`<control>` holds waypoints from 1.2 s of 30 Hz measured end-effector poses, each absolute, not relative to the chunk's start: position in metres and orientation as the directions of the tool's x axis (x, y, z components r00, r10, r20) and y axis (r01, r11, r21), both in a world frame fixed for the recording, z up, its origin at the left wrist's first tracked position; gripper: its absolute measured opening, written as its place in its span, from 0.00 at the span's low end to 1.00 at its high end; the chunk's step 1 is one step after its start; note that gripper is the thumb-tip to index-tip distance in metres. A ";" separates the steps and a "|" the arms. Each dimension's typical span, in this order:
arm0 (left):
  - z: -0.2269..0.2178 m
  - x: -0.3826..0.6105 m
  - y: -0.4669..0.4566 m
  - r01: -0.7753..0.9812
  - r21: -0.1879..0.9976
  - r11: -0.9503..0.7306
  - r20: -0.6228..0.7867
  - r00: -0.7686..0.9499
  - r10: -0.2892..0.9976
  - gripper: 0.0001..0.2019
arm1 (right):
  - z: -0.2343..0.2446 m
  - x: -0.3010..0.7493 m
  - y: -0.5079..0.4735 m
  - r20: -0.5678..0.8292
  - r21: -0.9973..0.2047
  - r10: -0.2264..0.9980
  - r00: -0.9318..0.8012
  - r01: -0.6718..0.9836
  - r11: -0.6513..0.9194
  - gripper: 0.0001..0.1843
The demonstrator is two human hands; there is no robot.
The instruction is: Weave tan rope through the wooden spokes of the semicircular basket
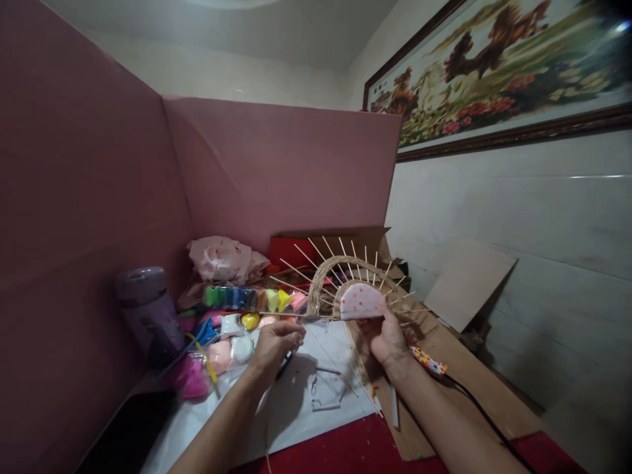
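My right hand (386, 339) is closed on a half-round woven piece (345, 289): a pink dotted semicircle (362, 301) ringed by rattan weave, with thin wooden sticks fanning out of it. It is held upright above the work surface. My left hand (275, 340) is pinched on the end of a thin cane strand (296, 315) that runs level into the weave's left side. More loose strands trail down below the piece.
Bags of coloured clay (247, 299) lie at the left with a purple lidded cup (148, 309). White paper (316, 395) covers the red table. A pink partition (276, 164) stands behind, and brown cardboard sheets (467, 283) lie at the right.
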State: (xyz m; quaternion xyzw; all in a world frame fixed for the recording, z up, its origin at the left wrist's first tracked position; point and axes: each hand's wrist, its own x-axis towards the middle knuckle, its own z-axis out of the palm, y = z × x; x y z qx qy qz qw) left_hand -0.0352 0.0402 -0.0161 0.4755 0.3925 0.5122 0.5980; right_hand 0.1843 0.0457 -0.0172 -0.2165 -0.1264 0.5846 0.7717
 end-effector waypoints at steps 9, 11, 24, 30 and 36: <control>-0.007 -0.032 0.032 -0.373 0.928 0.026 0.063 0.225 0.972 0.12 | -0.016 0.185 0.045 -0.054 -0.479 0.956 0.288 -0.847 0.228 0.12; -0.008 -0.033 0.033 -0.338 0.941 -0.017 0.095 0.215 0.972 0.11 | -0.016 0.186 0.046 -0.067 -0.482 0.952 0.299 -0.845 0.232 0.12; -0.008 -0.030 0.032 -0.085 0.982 -0.167 0.179 0.160 0.971 0.10 | -0.013 0.183 0.042 -0.043 -0.492 0.956 0.291 -0.839 0.233 0.11; -0.012 -0.031 0.030 -0.227 0.968 -0.107 0.176 0.310 0.935 0.16 | -0.014 0.184 0.042 -0.025 -0.505 0.958 0.286 -0.830 0.235 0.11; -0.003 -0.029 0.024 -0.232 0.970 -0.069 0.140 0.307 0.941 0.19 | -0.015 0.184 0.043 -0.046 -0.509 0.954 0.298 -0.828 0.234 0.11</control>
